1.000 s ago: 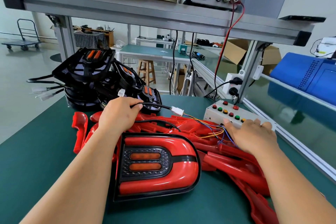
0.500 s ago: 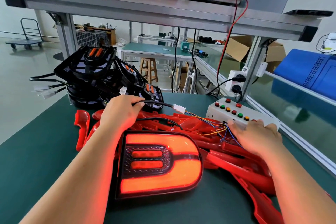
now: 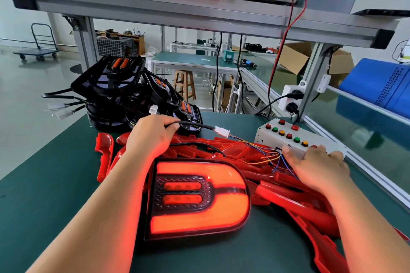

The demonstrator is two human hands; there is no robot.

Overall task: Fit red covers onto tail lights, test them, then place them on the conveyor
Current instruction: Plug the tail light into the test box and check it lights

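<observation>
- Nearby, a heap of red covers [image 3: 288, 197] lies on the green tabletop [image 3: 44, 195], behind and to the right of the tail light [image 3: 199, 197]. A stack of black lights [image 3: 115, 86] stands at the back left.
- The tail light lies flat in the middle, glowing red, between both arms and just in front of the left grip [image 3: 153, 135].
- The left grip is curled around a black cable [image 3: 195, 126] that runs to a white plug [image 3: 221, 132].
- The right grip [image 3: 319, 168] lies flat, with its fingers resting on the button box [image 3: 295, 137].
- Green tabletop shows left of the left arm, out to the edge. The conveyor [image 3: 355, 122] runs along the right side.
</observation>
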